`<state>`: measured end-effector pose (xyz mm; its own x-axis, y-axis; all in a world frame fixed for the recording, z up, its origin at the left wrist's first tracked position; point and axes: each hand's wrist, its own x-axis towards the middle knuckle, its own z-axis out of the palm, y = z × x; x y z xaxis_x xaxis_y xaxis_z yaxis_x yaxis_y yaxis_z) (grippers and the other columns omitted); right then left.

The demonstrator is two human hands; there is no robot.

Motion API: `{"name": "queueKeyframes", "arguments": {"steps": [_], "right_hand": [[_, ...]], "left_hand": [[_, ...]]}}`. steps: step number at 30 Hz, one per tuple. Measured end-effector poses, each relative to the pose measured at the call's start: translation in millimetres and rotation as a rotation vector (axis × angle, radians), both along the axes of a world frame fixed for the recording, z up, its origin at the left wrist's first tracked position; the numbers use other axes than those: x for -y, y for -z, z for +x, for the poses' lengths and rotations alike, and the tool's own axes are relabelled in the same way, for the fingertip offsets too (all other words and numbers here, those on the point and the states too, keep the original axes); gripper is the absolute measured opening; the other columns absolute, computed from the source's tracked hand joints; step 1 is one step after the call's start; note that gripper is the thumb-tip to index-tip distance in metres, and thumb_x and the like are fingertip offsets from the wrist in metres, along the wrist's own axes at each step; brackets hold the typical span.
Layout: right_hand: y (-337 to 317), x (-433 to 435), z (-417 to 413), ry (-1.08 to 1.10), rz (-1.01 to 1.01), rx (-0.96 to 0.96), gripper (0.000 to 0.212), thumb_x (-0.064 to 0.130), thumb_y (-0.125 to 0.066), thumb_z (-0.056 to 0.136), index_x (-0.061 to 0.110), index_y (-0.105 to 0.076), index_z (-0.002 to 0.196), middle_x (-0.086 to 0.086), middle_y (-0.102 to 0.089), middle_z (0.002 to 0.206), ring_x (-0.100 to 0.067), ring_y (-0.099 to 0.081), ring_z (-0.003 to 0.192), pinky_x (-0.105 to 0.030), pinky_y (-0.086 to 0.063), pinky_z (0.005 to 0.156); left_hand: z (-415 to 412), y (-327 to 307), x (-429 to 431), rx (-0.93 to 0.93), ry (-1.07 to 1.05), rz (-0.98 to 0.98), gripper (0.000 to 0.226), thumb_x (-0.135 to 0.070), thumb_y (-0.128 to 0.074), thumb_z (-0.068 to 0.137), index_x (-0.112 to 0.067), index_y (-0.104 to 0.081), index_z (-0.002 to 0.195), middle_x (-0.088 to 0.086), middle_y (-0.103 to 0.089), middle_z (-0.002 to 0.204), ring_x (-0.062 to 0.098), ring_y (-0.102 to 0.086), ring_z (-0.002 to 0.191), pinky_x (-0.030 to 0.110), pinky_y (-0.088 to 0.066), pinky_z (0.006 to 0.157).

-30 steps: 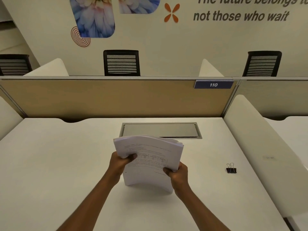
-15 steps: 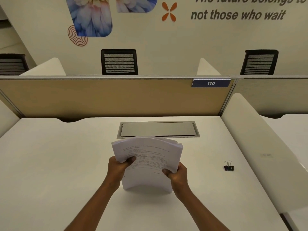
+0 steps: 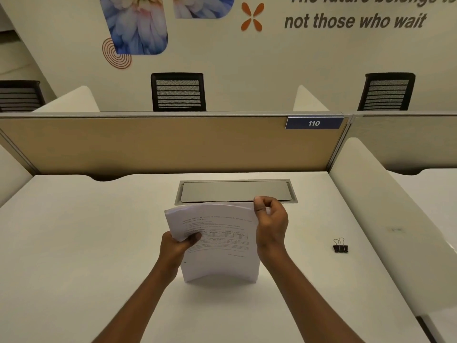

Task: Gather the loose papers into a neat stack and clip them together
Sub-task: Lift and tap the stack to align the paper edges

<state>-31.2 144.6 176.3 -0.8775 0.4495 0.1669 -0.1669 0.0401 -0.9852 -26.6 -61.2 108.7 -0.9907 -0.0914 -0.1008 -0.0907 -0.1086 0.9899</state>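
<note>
right, both hands grip the papers (image 3: pixel 217 243) upright on the counter (image 3: pixel 74 243), left (image 3: pixel 176 246) mid-edge, right (image 3: pixel 270 224) top corner, squaring up; next needs binder clip (image 3: pixel 340 246) fetched w/ right.

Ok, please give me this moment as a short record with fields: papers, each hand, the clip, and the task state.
papers: paper stack upright and bowed, bottom edge on the desk
left hand: left hand in a grip on the stack's left edge
right hand: right hand pinching the top right corner
clip: black binder clip on the desk to the right, untouched
task state: stack not yet clipped
</note>
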Motion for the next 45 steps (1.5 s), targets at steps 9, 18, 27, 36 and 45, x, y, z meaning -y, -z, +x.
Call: {"name": "queueKeyframes", "arguments": {"steps": [9, 18, 27, 36, 45], "right_hand": [[0.4, -1.7, 0.0, 0.001, -0.08, -0.014, 0.018, 0.028, -0.052, 0.078, 0.014, -0.062, 0.077, 0.001, -0.062, 0.076, -0.015, -0.054, 0.071, -0.012, -0.043, 0.057], [55.4, -26.7, 14.1, -0.412, -0.077, 0.027, 0.084, 0.064, -0.077, 0.057, 0.006, -0.053, 0.113, -0.008, -0.066, 0.099, -0.019, -0.068, 0.086, -0.03, -0.058, 0.066], [95.9, -22.1, 17.7, -0.332, 0.202, 0.361, 0.036, -0.002, -0.069, 0.077, 0.034, -0.066, 0.076, 0.009, -0.073, 0.082, -0.004, -0.068, 0.076, -0.014, -0.051, 0.064], [61.2, -38.5, 0.3, -0.375, 0.54, 0.247, 0.019, -0.003, -0.067, 0.073, 0.013, -0.068, 0.064, 0.016, -0.06, 0.051, 0.005, -0.056, 0.054, -0.008, -0.039, 0.052], [-4.2, -50.9, -26.8, -0.51, 0.921, 0.171, 0.008, 0.004, -0.065, 0.072, 0.006, -0.072, 0.076, -0.011, -0.073, 0.076, -0.024, -0.062, 0.07, -0.028, -0.044, 0.061]], "left_hand": [[-1.2, 2.3, -0.7, 0.003, 0.029, -0.003, 0.039, -0.018, -0.076, 0.061, -0.021, -0.069, 0.1, 0.001, -0.076, 0.092, 0.024, -0.068, 0.09, 0.031, -0.056, 0.071], [-4.6, 2.2, -0.9, 0.009, 0.001, 0.019, 0.032, -0.018, -0.075, 0.063, -0.018, -0.072, 0.095, 0.005, -0.076, 0.092, 0.025, -0.069, 0.086, 0.032, -0.055, 0.068], [-3.0, -0.8, -2.4, 0.026, -0.017, 0.03, 0.035, -0.021, -0.078, 0.061, -0.015, -0.073, 0.095, 0.005, -0.076, 0.093, 0.029, -0.069, 0.09, 0.037, -0.056, 0.072], [-11.6, -60.2, 60.9, -0.185, 0.097, -0.194, 0.065, -0.061, -0.083, 0.045, -0.013, -0.076, 0.088, 0.003, -0.075, 0.078, 0.015, -0.067, 0.072, 0.021, -0.053, 0.065], [-29.2, -120.0, 47.2, -0.105, 0.55, -0.68, 0.042, -0.049, -0.077, 0.051, -0.033, -0.072, 0.09, -0.009, -0.073, 0.087, 0.012, -0.07, 0.08, 0.019, -0.052, 0.063]]}}
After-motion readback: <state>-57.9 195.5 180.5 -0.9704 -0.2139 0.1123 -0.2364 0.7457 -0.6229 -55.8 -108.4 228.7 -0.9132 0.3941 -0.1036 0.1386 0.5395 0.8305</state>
